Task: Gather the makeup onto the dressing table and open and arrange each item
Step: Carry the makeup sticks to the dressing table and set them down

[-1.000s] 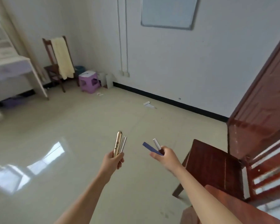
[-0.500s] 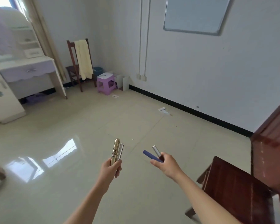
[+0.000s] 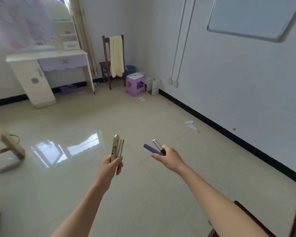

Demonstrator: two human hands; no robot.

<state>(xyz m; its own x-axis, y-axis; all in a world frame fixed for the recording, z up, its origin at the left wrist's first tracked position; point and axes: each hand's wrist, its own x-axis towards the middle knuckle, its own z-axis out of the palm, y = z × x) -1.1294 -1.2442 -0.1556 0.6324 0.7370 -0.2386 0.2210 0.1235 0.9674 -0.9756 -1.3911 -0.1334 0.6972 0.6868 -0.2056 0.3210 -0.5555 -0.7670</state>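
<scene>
1. Left hand, lower centre of frame, grips a gold tube and a thin silver stick in one fist. Both point up and touch side by side.
2. Right hand, just right of centre, pinches a blue stick and a short silver tube. The blue one points left, the silver one up-left, and they meet at the fingers.
3. The hands are apart, with bare floor showing between them.
4. Dressing table stands upper left against the wall: white top, lilac drawer, cabinet on its left, open knee space under the drawer. Items on top are too blurred to identify.
5. Open room: glossy tile fills mid-frame from the hands up to the table, with window glare left of centre.
6. Edge: black skirting runs along the right wall from lower right up toward upper centre.
7. Just right of the table is a wooden chair with a yellow towel draped over its back. A teal bin sits behind it, then a purple stool and white panels at the wall.
8. Floor litter: paper scraps near the skirting at right centre, more beside the stool.
9. Purple slippers lie under the table.
10. Left edge: a blurred pale frame; can't tell what it is.
11. Lower right corner: dark red-brown furniture just beside the right forearm.
12. Upper right: whiteboard on the wall.
</scene>
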